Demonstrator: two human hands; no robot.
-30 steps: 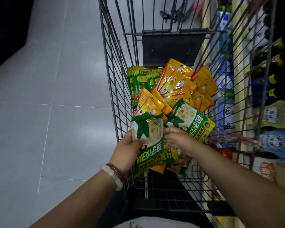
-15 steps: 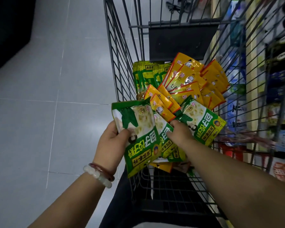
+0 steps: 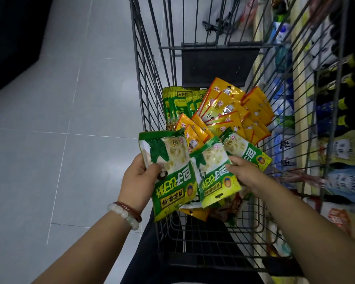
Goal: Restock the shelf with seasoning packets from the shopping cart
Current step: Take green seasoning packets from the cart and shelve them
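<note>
Both hands are at the near end of a wire shopping cart, each gripping a seasoning packet. The left hand has its thumb curled over the front of a green packet and its fingers behind it, holding the packet up at the cart's left wall, printed face toward the camera and upside down. The left wrist wears a pale bead bracelet next to a thin reddish band. The right hand reaches in from the right and pinches the right edge of a second green packet, which leans just beside the first, their edges overlapping. A third green packet lies tilted just beyond the right hand, partly under its fingers. Farther from both hands, a fanned heap of orange-yellow packets fills the middle of the cart, and a row of olive-green packets stands on edge against the left wall beyond the left hand. Below the held packets more packets lie on the cart floor, too hidden to identify. To the right of the right hand, through the wire, store shelves carry blurred bottles and bags. Left of the left hand is grey tiled floor.
</note>
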